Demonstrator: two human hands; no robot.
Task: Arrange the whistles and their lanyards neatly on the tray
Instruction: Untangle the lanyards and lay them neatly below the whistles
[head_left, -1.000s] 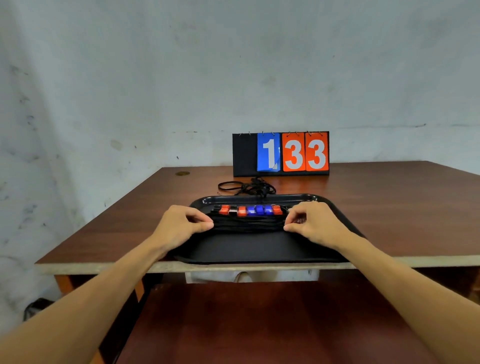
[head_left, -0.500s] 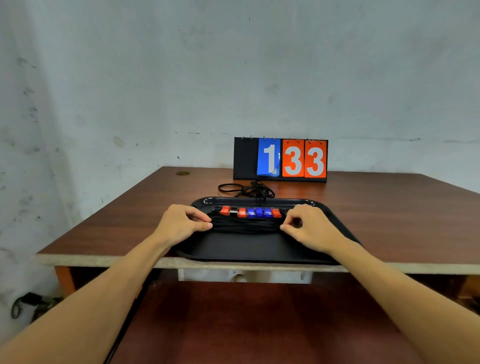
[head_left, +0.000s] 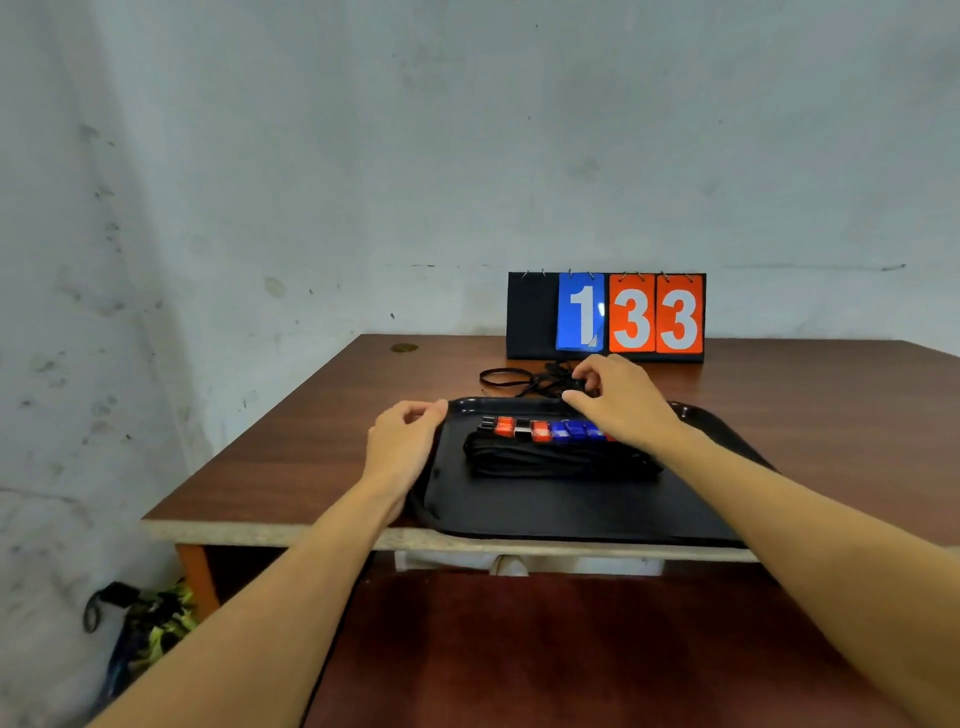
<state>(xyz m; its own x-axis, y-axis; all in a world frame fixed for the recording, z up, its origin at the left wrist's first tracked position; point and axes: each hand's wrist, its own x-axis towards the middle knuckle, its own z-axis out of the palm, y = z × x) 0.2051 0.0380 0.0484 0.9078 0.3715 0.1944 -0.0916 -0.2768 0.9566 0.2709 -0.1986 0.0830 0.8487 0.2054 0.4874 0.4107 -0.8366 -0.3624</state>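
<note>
Nearly there: the red and blue whistles (head_left: 550, 430) sat in a row mid-frame on the tray (head_left: 571, 512), lanyards (head_left: 561, 460) bundled just below them, but one loose tangle (head_left: 543, 383) lay on the bench (head_left: 311, 441) above the far rim. My right grip (head_left: 618, 405) curled over that tangle and hid the row's right end, my left grip (head_left: 402, 441) sat beside the tray's left rim. Whether either was actually grasping, I couldn't tell.

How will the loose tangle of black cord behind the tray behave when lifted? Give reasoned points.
Probably floppy: the tangle lies in slack loops on the table, so it should droop and trail. Likely light, being thin cord. It may come up as one clump, since strands cross near the right hand.
</note>
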